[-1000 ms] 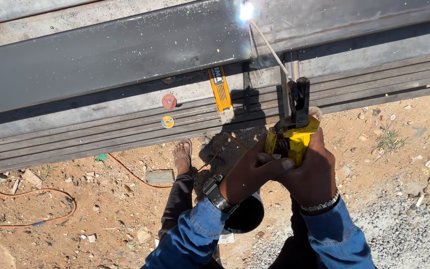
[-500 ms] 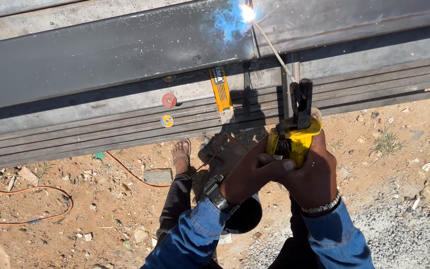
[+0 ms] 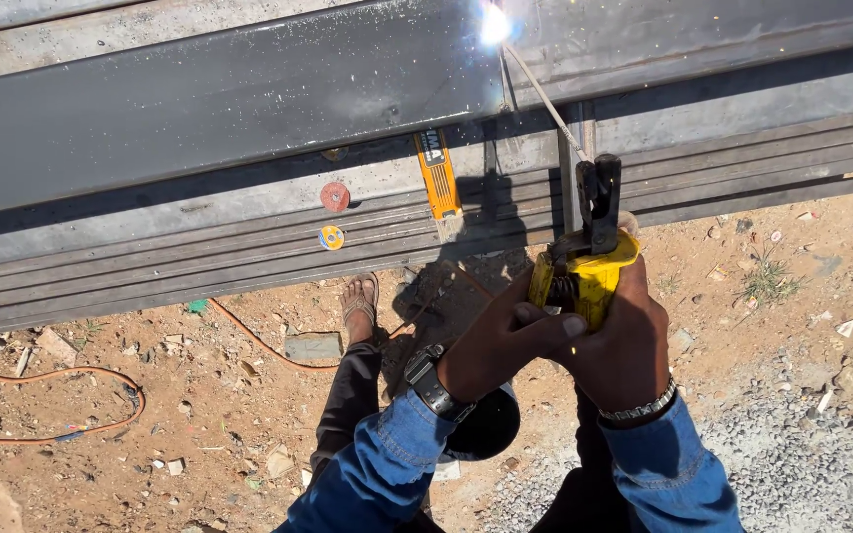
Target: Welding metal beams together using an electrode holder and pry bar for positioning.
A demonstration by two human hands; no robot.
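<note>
Little has shifted since half a second ago: the blue haze around the arc has thinned to a tight white glare [image 3: 494, 24], and both hands hold their place.

Head view: a person welds a seam between two grey steel beams [image 3: 249, 99] laid across a stack of flat steel bars [image 3: 742, 163]. The left hand [image 3: 501, 341] and the right hand [image 3: 624, 341] are both closed around one yellow electrode holder [image 3: 584, 276], the left bracing the right. One welding rod [image 3: 545, 99] runs slanted from the holder's black clamp up to the arc at the top edge of the frame, where its tip meets the joint.

Done well, this step seems to call for a steady two-handed grip, a constant slant on the rod, and a slow feed toward the joint as the rod burns shorter, so the arc gap stays even.

Counted: two hands, each in a blue denim sleeve; one black wristwatch [image 3: 428, 380] on the left wrist; one metal bracelet [image 3: 639, 407] on the right. One orange wire brush [image 3: 438, 176] lies on the steel, with two small discs beside it, one red [image 3: 335, 196] and one yellow [image 3: 331, 237]. One sandalled foot [image 3: 359, 301] stands on the red dirt, one orange cable [image 3: 71, 395] loops across it, and one dark round object [image 3: 486, 424], possibly a mask, shows below the wrists.
</note>
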